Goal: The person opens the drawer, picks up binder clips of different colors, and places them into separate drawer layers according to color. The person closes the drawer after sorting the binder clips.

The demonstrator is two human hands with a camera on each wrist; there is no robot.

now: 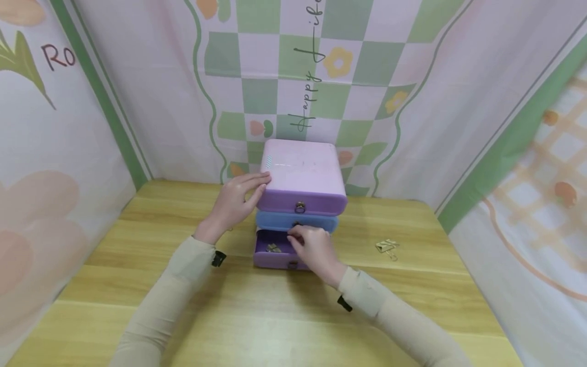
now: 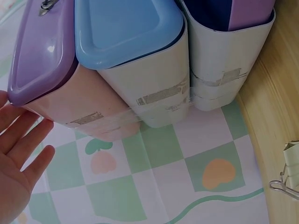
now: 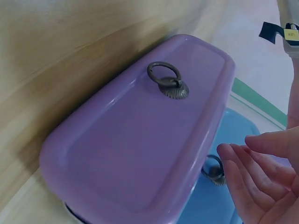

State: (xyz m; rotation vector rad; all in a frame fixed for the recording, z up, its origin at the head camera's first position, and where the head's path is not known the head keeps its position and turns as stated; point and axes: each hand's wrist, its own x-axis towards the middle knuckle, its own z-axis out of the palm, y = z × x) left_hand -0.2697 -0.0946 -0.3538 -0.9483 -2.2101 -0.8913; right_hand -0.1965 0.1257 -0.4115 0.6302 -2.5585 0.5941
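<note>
A small three-tier drawer unit (image 1: 302, 165) stands at the back of the table, with a pink top. My left hand (image 1: 235, 200) rests its fingers against the left side of the top tier. The bottom purple drawer (image 1: 270, 260) is pulled out, with gold binder clips (image 1: 274, 248) inside. Over this drawer is my right hand (image 1: 317, 248), thumb and fingertips slightly apart and holding nothing visible. In the right wrist view its fingertips are beside the ring pull (image 3: 213, 168) of the blue drawer (image 3: 205, 205). The top purple drawer and the blue one look closed.
Gold binder clips (image 1: 387, 247) lie on the wooden table (image 1: 257, 316) to the right of the unit. In the left wrist view another binder clip (image 2: 292, 168) lies left of the unit. A patterned cloth (image 1: 302, 61) hangs close behind.
</note>
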